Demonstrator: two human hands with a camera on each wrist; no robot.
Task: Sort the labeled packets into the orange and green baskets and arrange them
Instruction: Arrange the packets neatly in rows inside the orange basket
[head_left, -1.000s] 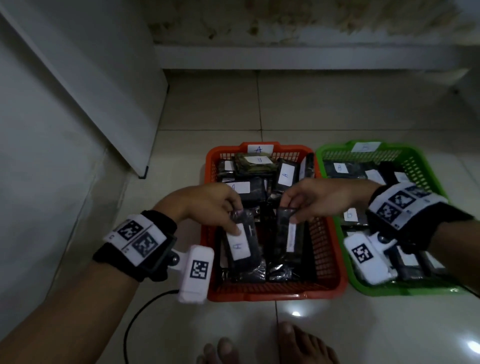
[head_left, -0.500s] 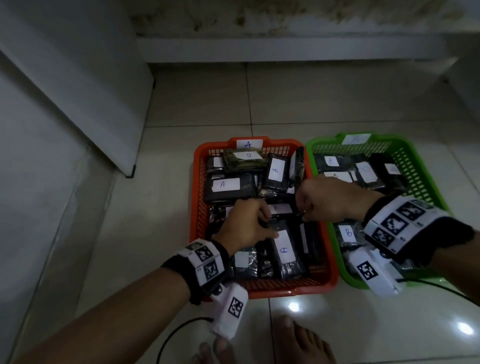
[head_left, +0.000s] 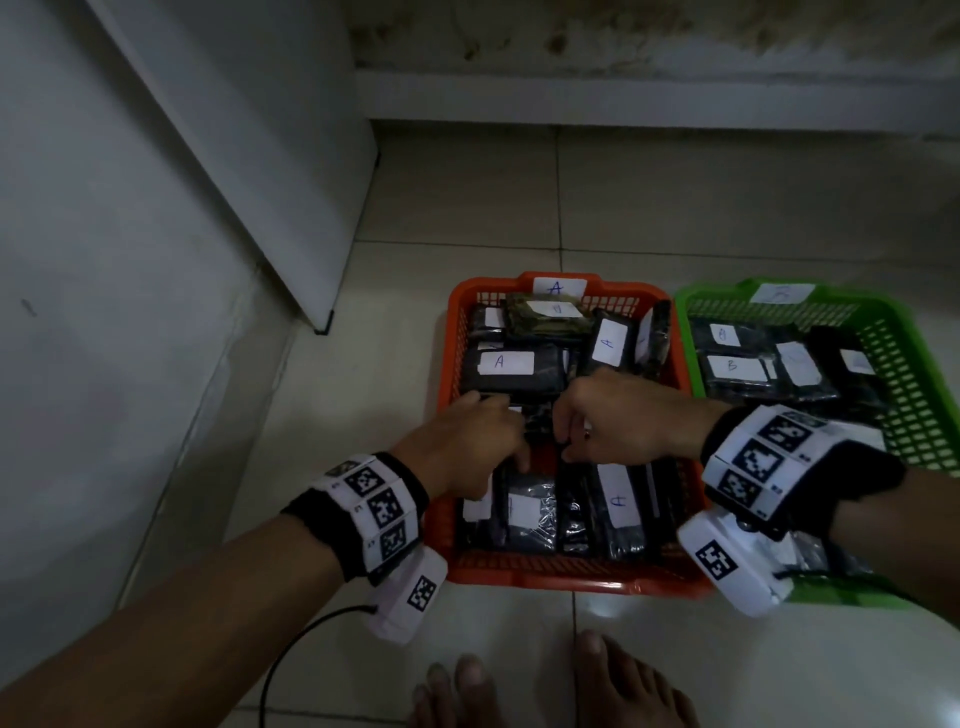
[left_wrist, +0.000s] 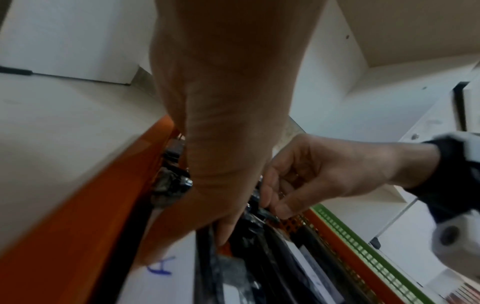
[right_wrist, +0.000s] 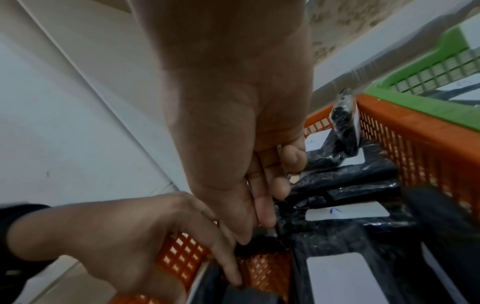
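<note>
The orange basket (head_left: 545, 577), tagged A, holds several dark wrapped packets with white A labels. Some lie flat at the back (head_left: 506, 364) and others stand in a row at the front (head_left: 618, 501). The green basket (head_left: 924, 364) to its right holds B-labelled packets (head_left: 732, 366). Both hands meet over the middle of the orange basket. My left hand (head_left: 467, 441) reaches down with straight fingers onto the packets (right_wrist: 228, 257). My right hand (head_left: 618, 421) pinches the crinkled edge of a dark packet (left_wrist: 267, 210) between thumb and forefinger (right_wrist: 262, 224). That packet's label is hidden.
A white panel (head_left: 260, 182) leans along the left wall, and a low ledge (head_left: 649, 98) runs across the back. My bare feet (head_left: 613, 686) stand just in front of the baskets on the tiled floor. A black cable (head_left: 291, 654) hangs from the left wrist.
Both hands let go of the upright packets they held at the front of the orange basket and moved to its middle. The right hand now pinches another packet there.
</note>
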